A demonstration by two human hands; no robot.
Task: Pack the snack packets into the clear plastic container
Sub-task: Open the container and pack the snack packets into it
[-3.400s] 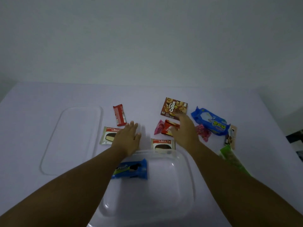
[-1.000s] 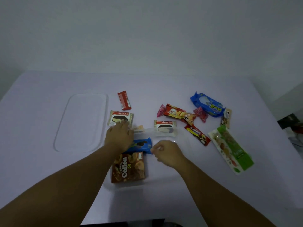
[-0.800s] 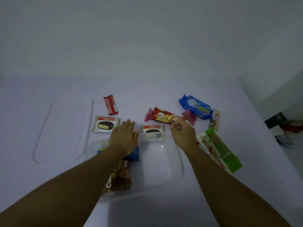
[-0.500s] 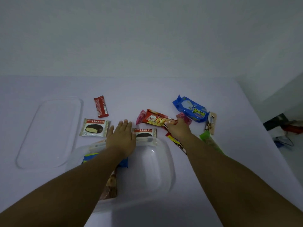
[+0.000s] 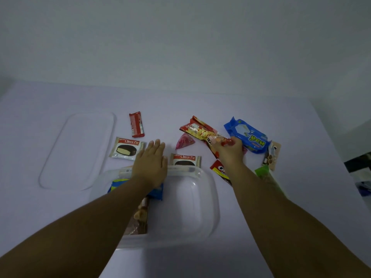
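The clear plastic container [image 5: 208,207] sits in front of me. A blue packet [image 5: 157,192] and a brown Collon box [image 5: 138,217] lie inside it, mostly hidden by my left arm. My left hand [image 5: 150,165] rests flat on the container's far rim, fingers apart. My right hand [image 5: 228,152] is closed on the near end of a long red and yellow packet [image 5: 200,131], which is lifted off the table. Two Choco Pie packets [image 5: 126,148] [image 5: 185,159] lie just beyond the container.
The clear lid [image 5: 78,149] lies flat at the left. A small red bar [image 5: 137,124], a pink triangular packet [image 5: 183,141], a blue packet [image 5: 248,137], a tan packet [image 5: 272,155], a red strip packet [image 5: 219,171] and a green packet [image 5: 265,175] lie on the white table.
The Collon box went from the table into the container. My right hand then moved from the container to the red and yellow packet and grasped it, raising it slightly. My left hand stayed on the rim.
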